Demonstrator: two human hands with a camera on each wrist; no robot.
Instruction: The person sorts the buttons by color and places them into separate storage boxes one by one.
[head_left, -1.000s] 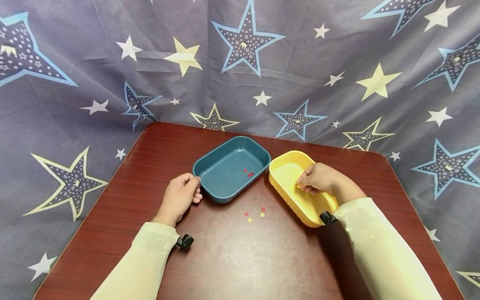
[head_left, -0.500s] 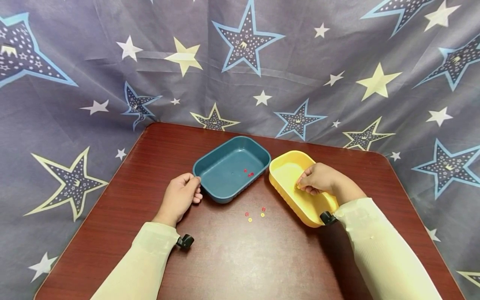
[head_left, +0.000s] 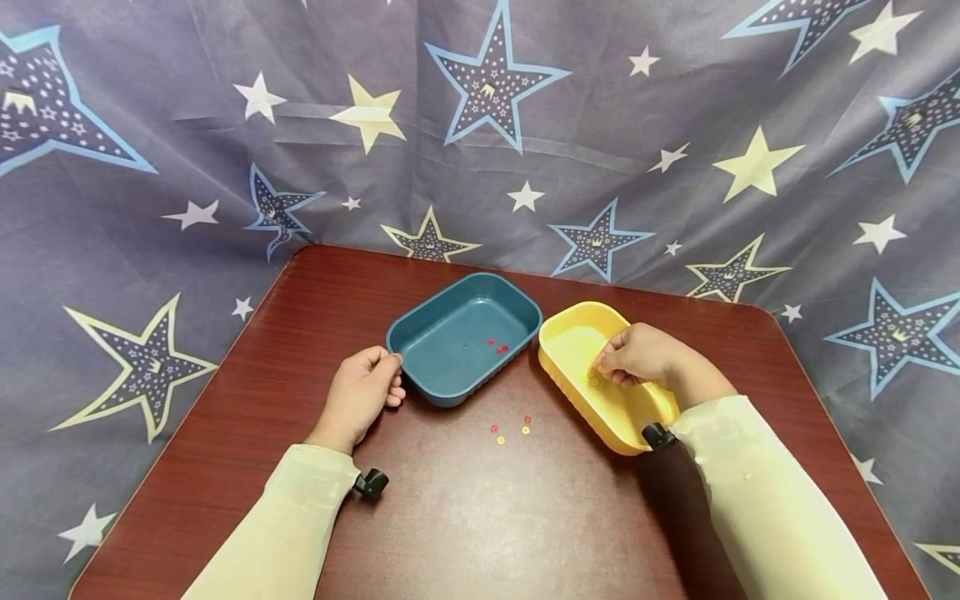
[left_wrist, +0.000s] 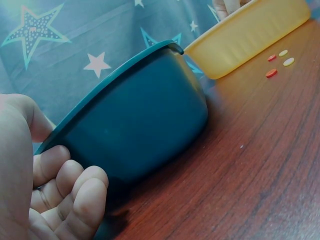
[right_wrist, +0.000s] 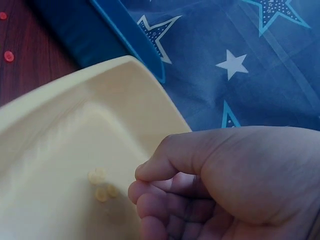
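The left hand (head_left: 362, 392) pinches the rim of the blue tray (head_left: 450, 399), thumb over the inside, curled fingers outside. The right hand (head_left: 647, 354) dips over the yellow tray (head_left: 572, 398), fingers curled narrow, thumb tip meeting the forefinger; yellow discs (right_wrist: 101, 192) lie just beside the fingertips on its floor. Red discs (head_left: 503, 349) lie in the blue tray; two red and two yellow ones lie between the trays' near sides on the desk (head_left: 450, 517).
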